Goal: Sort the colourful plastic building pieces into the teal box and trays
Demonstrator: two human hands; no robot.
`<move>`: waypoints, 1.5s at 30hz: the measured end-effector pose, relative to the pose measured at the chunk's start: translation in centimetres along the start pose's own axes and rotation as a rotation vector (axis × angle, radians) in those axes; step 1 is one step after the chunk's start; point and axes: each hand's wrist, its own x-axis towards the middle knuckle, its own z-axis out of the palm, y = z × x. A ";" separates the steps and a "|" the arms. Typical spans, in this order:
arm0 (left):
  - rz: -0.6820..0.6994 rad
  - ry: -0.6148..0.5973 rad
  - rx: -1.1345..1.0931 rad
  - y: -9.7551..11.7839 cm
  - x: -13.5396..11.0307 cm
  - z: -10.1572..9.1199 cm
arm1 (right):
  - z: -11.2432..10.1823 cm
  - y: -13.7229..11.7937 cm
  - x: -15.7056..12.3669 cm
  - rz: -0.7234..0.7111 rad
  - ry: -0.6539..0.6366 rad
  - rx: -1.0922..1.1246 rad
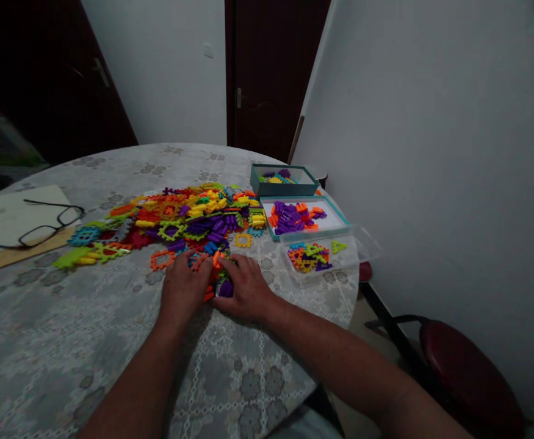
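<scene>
Several plastic building pieces (224, 288) in purple, orange, red and green sit between my two hands, near the front of a large pile. My left hand (183, 288) is curled over the left side of this cluster, with its thumb beside a bright orange connector piece (218, 260). From the right, my right hand (247, 288) closes around the pieces, its fingers at the orange connector and its thumb low by a purple one. The fingers partly cover what they hold. Just beyond my left hand lies an orange square frame piece (160, 261).
The mixed pile (179, 213) spreads over the patterned tablecloth (124, 341). To the right stand a dark teal box (285, 189), a white tray-like lid (335, 225) and a clear plastic container (340, 262), all holding pieces. Eyeglasses (38, 235) rest on a board (1, 213) at left.
</scene>
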 end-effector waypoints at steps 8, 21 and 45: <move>-0.090 -0.023 0.004 0.0 0.3 -0.8 | -0.6 -0.4 -0.2 -0.004 0.022 0.084; 0.049 -0.171 -0.064 0.2 -0.6 -0.4 | -1.0 -1.1 -0.1 0.015 0.045 0.175; 0.295 0.124 -0.003 0.9 -2.9 1.6 | 0.2 -1.1 0.3 0.070 0.121 0.142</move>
